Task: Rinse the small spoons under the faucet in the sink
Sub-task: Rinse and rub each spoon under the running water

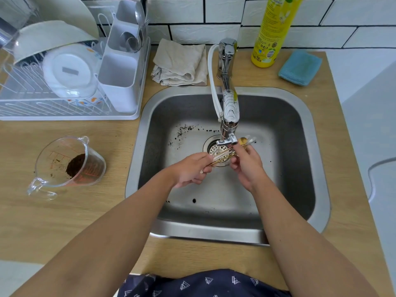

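Spoons (222, 156) were held in a little bunch over the drain, near the middle of the frame, just under the tip of the faucet (228, 108). They were thin and gold, with their round ends poking out past the faucet tip on the right. The left hand (190, 171) had its fingers curled round the handle ends, so it was gripping the small spoons. The right hand (246, 163) was at the other end of the bunch with its fingers bent close to the spoons, and it looked like it was rubbing or pinching them, but the fingertips were partly hidden, so I could not tell for sure. No stream of water could be seen coming from the faucet, so it was hard to say if the water was running. The sink (300, 168) had dark crumbs scattered on its floor near the drain. At the left of the frame a clear measuring cup (68, 166) with dark grounds in it lay tipped on the wooden counter. A dish rack (70, 116) sat in the upper left of the frame. My guess was that the rinse was in the middle: the spoons were in place under the faucet, but none had been put down to dry yet.
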The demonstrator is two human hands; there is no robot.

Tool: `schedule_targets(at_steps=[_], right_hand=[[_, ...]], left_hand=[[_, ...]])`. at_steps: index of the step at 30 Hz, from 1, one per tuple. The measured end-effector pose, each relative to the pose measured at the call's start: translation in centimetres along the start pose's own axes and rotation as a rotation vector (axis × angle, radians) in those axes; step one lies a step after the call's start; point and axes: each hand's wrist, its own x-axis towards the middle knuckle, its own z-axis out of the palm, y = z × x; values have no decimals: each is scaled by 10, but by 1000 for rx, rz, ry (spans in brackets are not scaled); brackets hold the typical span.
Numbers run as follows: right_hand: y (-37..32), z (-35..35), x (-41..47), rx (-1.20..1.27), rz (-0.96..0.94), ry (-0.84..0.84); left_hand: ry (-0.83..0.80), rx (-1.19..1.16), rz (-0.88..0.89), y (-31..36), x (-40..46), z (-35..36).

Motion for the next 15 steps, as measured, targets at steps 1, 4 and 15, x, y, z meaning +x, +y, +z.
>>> schedule_targets(at_steps=[1, 4, 15], right_hand=[[4, 2, 0, -58, 15, -4], [17, 11, 2, -303, 25, 25], [30, 23, 1, -539, -134, -105]], left_hand=[[8, 20, 1, -4, -5, -3], [15, 80, 1, -19, -21, -6], [-45, 312, -15, -31, -42, 0]])
